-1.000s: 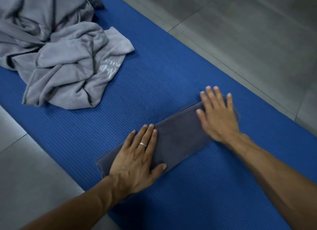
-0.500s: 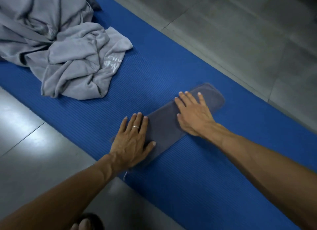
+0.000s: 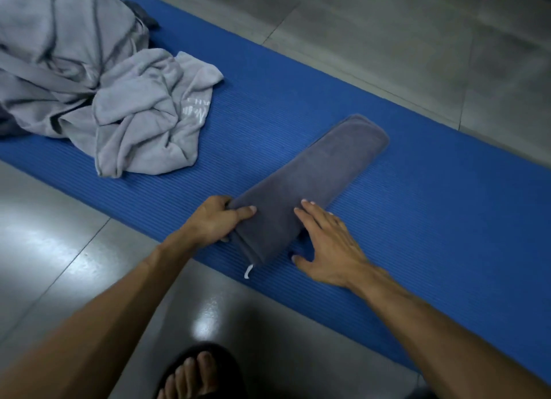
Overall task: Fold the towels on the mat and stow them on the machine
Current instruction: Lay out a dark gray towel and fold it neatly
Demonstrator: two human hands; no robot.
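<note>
On the blue mat point(image 3: 417, 208) lies 1 dark towel point(image 3: 310, 184), folded long. Left hand point(image 3: 213, 219) pinches its near corner; right hand point(image 3: 325, 243) rests flat, fingers straight. Lifting 1-sided could spill the layers open.

A dark grey towel point(image 3: 310, 187), folded into a long narrow strip, lies slantwise on the blue ribbed mat point(image 3: 417, 219), a small white tag at its near end. A crumpled heap of light grey towels point(image 3: 119, 94) sits at the mat's far left.
</note>
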